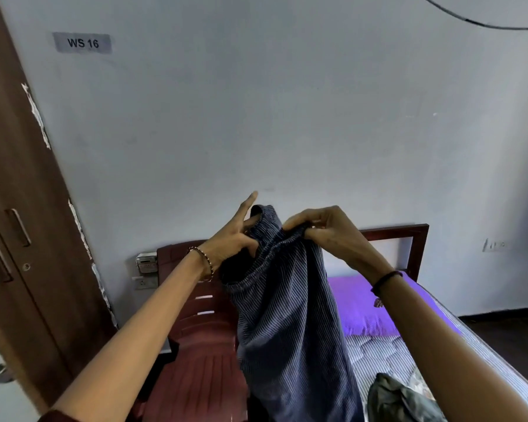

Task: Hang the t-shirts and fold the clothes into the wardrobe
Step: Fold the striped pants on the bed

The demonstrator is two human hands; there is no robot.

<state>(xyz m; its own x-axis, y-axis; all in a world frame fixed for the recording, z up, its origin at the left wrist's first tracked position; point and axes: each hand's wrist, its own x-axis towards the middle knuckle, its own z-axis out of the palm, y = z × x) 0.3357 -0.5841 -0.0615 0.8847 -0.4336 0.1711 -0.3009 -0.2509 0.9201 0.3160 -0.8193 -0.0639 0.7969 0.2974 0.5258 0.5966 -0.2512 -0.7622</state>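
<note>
The right hand's [326,233] fingers [297,222] are pinching the striped garment's [287,324] waistband. The left hand's [232,239] fingers [248,205] are apparently hooking inside it, one pointing straight up. Together they are spreading it at frame centre, likely so the cloth is hanging straight for folding. One chair [195,367], one bed [381,351] and one pillow [360,303] are sitting behind, and one wardrobe [19,208] at left. One heap [400,400] is waiting at lower right.

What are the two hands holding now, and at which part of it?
Both hands hold the dark striped garment by its elastic waistband: the right hand pinches the gathered edge, the left hand grips the opening's rim, one finger straight.
</note>
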